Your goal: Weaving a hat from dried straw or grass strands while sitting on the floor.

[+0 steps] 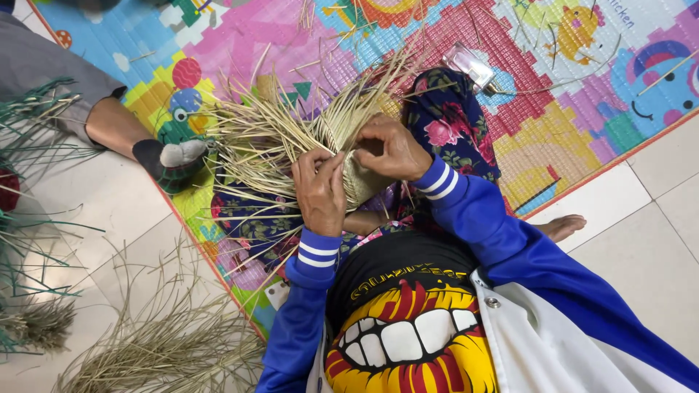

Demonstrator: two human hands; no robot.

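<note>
Both hands on the woven piece (362,183): left hand (320,191) pinches straw strands (255,142) fanning out leftward; right hand (391,149) clasps its far rim.

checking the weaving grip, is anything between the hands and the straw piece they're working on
Nothing visible does. The left hand and right hand both grip the woven straw piece directly, and its loose strands fan away toward the colourful mat.

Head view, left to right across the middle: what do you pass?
Green straw strands → another person's socked foot → left hand → right hand, both on the woven straw piece → bare foot → white floor tiles.
</note>
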